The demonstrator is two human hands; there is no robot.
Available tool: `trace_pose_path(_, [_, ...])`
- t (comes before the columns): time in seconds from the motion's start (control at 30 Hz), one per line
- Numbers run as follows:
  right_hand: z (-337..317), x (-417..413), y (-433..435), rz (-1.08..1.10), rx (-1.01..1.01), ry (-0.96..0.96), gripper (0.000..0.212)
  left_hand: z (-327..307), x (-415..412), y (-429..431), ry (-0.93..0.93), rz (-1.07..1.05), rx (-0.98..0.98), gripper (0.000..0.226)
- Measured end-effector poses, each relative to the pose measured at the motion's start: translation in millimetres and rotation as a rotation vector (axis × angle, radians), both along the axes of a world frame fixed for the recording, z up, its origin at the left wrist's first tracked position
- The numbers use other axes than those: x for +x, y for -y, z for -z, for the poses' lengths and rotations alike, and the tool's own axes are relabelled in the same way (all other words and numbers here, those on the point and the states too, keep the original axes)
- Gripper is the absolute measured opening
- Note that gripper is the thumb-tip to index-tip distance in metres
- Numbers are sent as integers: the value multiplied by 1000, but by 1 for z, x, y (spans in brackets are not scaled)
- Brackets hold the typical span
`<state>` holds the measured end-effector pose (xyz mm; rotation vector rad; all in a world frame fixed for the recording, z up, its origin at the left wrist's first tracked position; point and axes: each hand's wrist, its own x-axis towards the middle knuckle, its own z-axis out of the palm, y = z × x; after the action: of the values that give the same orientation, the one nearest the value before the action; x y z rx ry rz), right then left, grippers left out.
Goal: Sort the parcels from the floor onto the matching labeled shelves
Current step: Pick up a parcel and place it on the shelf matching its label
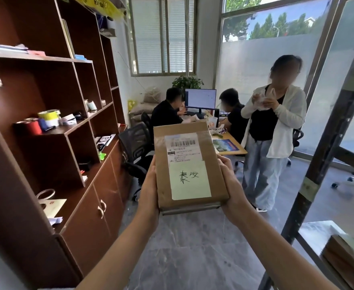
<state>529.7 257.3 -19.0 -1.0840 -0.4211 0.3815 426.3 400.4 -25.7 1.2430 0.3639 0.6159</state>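
Item: parcel point(189, 166), brown cardboard, held up above the floor point(192, 252), label side up. Left hand point(150, 191) and right hand point(231, 185) grip its long sides, fingers tucked underneath (hidden), likely so the handwritten note point(189, 181) can be read before shelving.

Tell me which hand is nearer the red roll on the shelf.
Left. The left hand grips the parcel edge toward the red roll; the right hand grips the opposite edge, farther off.
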Motion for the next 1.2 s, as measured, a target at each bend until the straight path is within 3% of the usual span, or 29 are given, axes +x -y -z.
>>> trace_pose_path(0.5, [-13, 75, -168, 59, 50, 3, 21, -17, 82, -173, 104, 83, 53, 39])
trace_pose_path(0.73, [-17, 107, -231, 162, 42, 17, 21, -16, 136, -252, 104, 183, 50, 46])
trace_pose_path(0.9, [-14, 128, -238, 264, 17, 3, 21, -5, 177, -265, 90, 218, -13, 45])
trace_pose_path(1.03, [-10, 147, -229, 339, -34, 22, 23, 5, 208, -260, 65, 292, -30, 60])
trace_pose_path(1.2, [1, 179, -209, 424, -73, -5, 22, 20, 256, -243, 54, 367, -54, 42])
